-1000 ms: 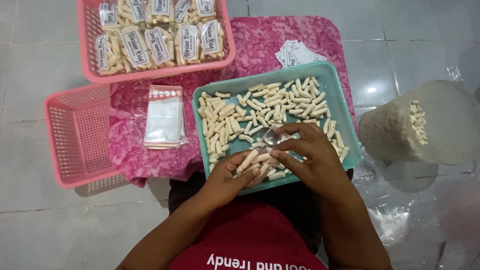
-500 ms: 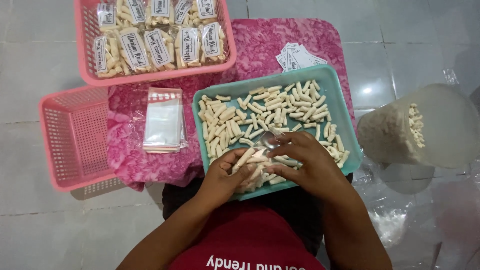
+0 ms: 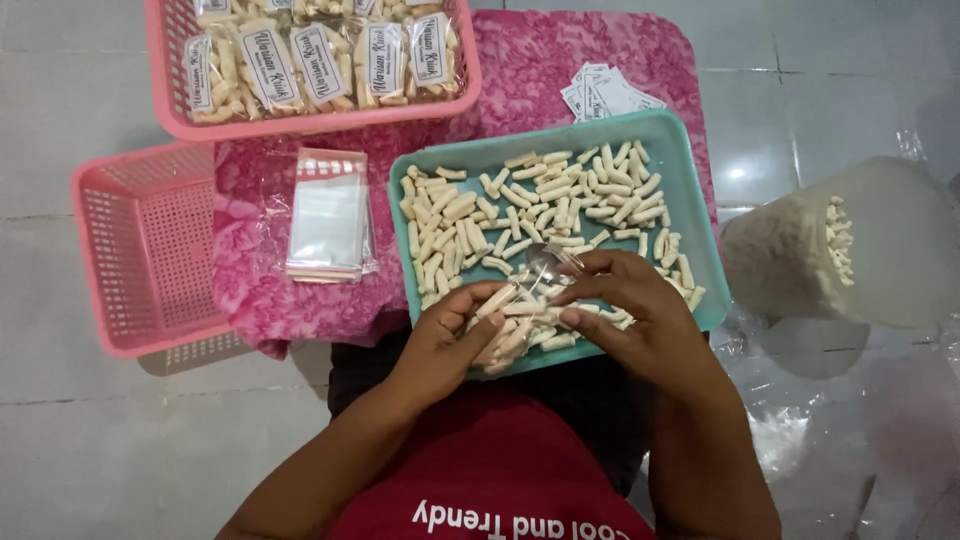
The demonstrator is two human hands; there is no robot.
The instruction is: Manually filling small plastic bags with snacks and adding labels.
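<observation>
Over the near edge of the teal tray (image 3: 700,235), the left hand (image 3: 445,340) is curled around a small clear bag (image 3: 520,300) filled with pale snack sticks, while the right hand (image 3: 640,320) pinches the bag's top. More loose sticks (image 3: 540,205) cover the tray. Left of the tray lies a stack of empty bags (image 3: 328,215), then an empty pink basket (image 3: 140,250). Beyond the tray sits a pink basket of packed bags (image 3: 310,65).
</observation>
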